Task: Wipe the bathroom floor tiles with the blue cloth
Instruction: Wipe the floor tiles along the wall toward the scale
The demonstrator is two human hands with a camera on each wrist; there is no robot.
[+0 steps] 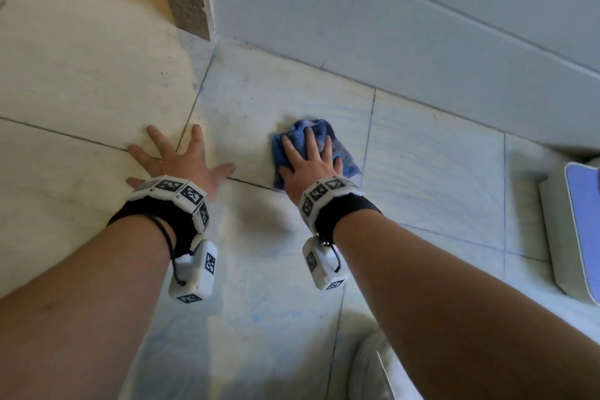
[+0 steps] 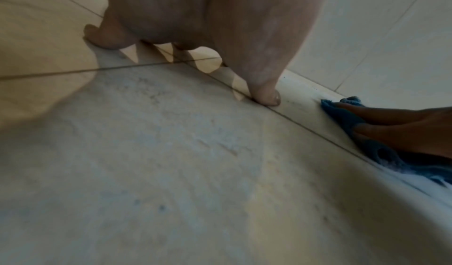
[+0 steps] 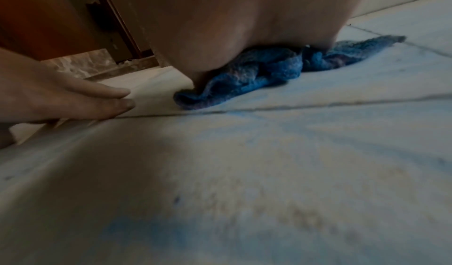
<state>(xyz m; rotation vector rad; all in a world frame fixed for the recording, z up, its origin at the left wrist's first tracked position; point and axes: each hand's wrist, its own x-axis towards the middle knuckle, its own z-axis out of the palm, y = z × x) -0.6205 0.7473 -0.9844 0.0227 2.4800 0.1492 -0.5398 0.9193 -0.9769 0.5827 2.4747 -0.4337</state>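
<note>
Soft, light and bunched, the blue cloth (image 1: 316,146) lies on the floor tiles (image 1: 431,153) under the flat-pressing right hand (image 1: 310,162), at three o'clock from the splayed, empty left hand (image 1: 177,161), best handled palm-down over its middle.

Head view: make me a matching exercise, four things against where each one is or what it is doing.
Things:
1. left hand
2. right hand
3. blue cloth
4. white shoe

States:
A. bunched on the floor tile under a palm
B. at the bottom edge of the view
C. spread flat on bare tile, fingers apart
D. pressing down on fabric

Pairs: 1-C, 2-D, 3-A, 4-B
</note>
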